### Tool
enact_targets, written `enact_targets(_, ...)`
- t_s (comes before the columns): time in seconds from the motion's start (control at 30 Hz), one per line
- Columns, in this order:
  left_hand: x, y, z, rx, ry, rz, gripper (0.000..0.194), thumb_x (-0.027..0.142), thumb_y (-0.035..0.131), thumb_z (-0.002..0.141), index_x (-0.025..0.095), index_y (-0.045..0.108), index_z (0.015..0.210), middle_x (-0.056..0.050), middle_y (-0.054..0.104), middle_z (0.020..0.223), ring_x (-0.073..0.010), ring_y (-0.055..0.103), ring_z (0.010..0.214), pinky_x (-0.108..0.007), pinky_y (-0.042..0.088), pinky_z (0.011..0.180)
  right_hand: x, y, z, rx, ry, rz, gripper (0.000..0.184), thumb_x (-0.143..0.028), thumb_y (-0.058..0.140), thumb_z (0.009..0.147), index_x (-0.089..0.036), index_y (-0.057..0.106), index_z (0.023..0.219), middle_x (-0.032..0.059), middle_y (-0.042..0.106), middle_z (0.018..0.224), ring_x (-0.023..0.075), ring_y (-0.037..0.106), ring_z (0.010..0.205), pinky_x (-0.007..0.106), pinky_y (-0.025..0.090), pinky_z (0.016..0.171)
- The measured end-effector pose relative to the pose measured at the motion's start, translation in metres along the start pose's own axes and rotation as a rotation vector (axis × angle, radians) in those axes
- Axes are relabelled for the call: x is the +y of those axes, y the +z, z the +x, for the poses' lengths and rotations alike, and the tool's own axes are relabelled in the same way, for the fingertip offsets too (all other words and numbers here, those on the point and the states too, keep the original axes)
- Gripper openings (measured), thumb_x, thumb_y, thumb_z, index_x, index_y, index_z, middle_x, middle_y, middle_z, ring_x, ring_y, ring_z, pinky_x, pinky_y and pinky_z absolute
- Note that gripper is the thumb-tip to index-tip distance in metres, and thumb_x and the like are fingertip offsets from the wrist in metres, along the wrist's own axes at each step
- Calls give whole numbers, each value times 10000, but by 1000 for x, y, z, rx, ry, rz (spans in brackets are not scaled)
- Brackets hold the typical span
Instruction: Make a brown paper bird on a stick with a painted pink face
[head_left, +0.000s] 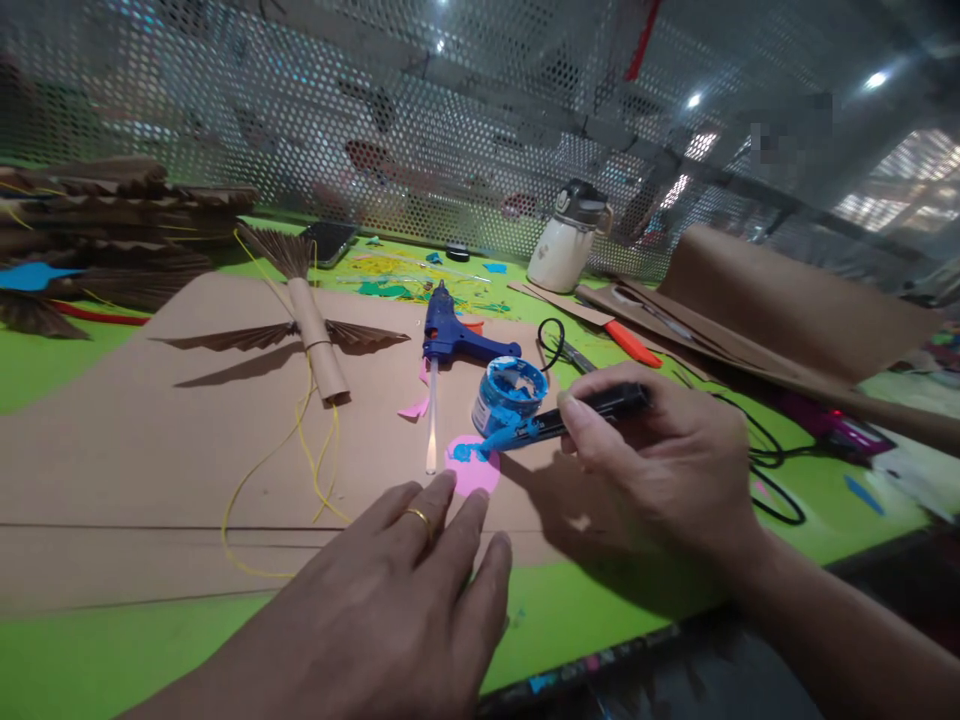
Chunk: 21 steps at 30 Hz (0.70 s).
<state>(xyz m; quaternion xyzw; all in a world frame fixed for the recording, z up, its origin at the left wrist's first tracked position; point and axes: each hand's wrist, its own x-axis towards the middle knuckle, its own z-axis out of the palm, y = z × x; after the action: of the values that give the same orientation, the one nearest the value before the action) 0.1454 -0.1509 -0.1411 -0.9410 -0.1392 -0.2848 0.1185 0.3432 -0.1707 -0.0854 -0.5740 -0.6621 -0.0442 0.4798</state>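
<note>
My right hand point(660, 450) is closed round a black-handled brush point(570, 418) whose blue-coated tip rests on a small pink paper circle point(474, 468), leaving a blue patch on it. My left hand point(405, 590) lies flat with fingers stretched out, a ring on one finger, its fingertips pressing the near edge of the pink circle. An open pot of blue paint point(508, 394) stands just behind the circle. All of this sits on a brown cardboard sheet point(150, 450).
A blue glue gun point(450, 335) with a glue stick point(432, 420) lies behind the pot. A brown paper bird with yellow strings point(315, 340) lies to the left. Scissors point(570, 350), a white bottle point(566, 240), folded brown paper point(757, 300), a phone point(328, 240) and a black cable point(772, 470) surround them.
</note>
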Motion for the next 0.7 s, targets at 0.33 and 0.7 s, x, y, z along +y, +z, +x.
enact_targets(0.33, -1, -3, 1, -47, 25, -15, 324, 215, 425, 834, 115, 596, 1090, -191, 618, 1122, -313, 568, 1039, -495, 399, 890, -3, -1, -2, -17, 5, -4, 36, -186, 622, 750, -183, 611, 716, -27, 623, 556, 93, 558, 446, 202, 454, 441)
enact_targets(0.7, 1, -3, 0, -47, 28, 22, 313, 198, 429, 831, 116, 598, 1082, -186, 627, 1115, -317, 570, 1041, -490, 419, 859, 0, -2, -3, 0, 3, -50, 46, -221, 622, 760, -193, 623, 724, -21, 615, 547, 104, 545, 440, 218, 448, 433)
